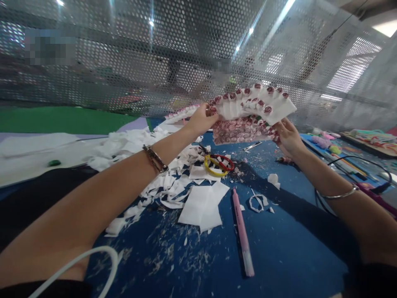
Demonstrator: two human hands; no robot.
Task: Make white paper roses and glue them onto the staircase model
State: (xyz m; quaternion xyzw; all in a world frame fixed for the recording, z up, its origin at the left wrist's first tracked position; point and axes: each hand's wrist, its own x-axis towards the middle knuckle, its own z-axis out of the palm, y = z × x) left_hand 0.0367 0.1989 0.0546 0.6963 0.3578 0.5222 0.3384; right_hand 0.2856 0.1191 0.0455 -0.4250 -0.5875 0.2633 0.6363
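Stretched out in front of me, my left hand (200, 120) pinches the left end of a curved white strip (231, 109) edged with dark red round spots. My right hand (288, 134) grips the strip's lower right side, fingers closed on it. Below the strip shows a pinkish piece (237, 131) covered in rows of small round scales; whether the two are joined, I cannot tell. Both are held above the blue table. Under them lie scissors (214, 165) with yellow and red handles, and a pink pen (241, 231) points away from me.
White paper scraps (173, 182) spread left of centre, beside cut white sheets (203, 207). A metal tool (252, 146) lies farther back. Pencils and a cable (361, 159) are at the right. A perforated metal screen (130, 62) stands behind the blue table (288, 248). A white cord loops at lower left.
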